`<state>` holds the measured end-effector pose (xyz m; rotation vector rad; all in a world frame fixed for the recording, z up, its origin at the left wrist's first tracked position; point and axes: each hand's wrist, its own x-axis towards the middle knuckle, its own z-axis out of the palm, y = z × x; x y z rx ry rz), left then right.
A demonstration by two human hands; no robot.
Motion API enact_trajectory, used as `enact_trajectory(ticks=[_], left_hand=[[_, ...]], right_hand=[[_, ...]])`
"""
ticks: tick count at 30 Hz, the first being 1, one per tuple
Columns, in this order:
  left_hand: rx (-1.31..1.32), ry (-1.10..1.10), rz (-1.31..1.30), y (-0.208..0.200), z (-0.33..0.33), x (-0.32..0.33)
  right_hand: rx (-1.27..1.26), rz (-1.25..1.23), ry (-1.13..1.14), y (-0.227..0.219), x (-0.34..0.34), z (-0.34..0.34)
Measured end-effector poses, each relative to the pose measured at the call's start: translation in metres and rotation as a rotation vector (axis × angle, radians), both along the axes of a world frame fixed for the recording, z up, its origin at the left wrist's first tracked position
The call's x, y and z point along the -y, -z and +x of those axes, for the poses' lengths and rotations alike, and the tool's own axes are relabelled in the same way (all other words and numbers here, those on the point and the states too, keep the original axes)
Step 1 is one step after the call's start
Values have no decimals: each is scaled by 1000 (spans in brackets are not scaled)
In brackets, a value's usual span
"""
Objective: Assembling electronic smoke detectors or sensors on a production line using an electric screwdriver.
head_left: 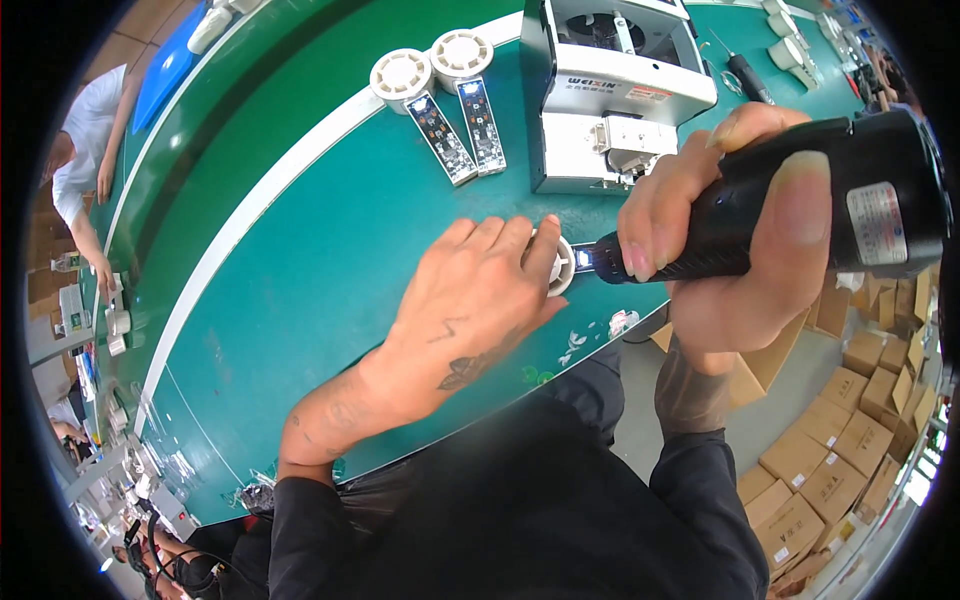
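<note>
Closest to us, our right hand (720, 215) wraps a firm grip around the black cylindrical electric screwdriver (800, 200), its lit tip meeting the round white plastic part (562, 266). Our left hand (475, 295) lies flat over that part, fingers spread, pinning it to the green worktop (300, 250) near its front edge. Beyond stand a grey-white boxy machine (610, 90) and two white round units with dark circuit strips (440, 100). Brown cardboard boxes (840, 450) sit on the floor to our right.
</note>
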<state>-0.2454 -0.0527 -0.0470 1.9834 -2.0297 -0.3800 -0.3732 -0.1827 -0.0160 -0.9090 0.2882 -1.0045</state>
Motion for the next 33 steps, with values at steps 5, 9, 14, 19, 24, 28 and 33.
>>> enact_trajectory(ticks=[5,9,14,19,24,28,33], left_hand=[[-8,6,17,-3,3,0],[40,44,-55,-5,1,0],[54,58,-71,-8,1,-7],[66,26,-15,-9,-4,-4],[4,90,-154,-8,12,-19],[-17,48,330,-61,32,-40],[-310,-222,376,-108,98,-97]], right_hand=[[-121,-231,28,-3,-7,0],[-215,-416,51,-5,-14,-4],[-309,-577,28,12,-12,-21],[214,-312,-42,2,7,-64],[422,306,-92,46,56,-78],[599,642,-234,103,84,-94],[465,489,-149,127,81,-126]])
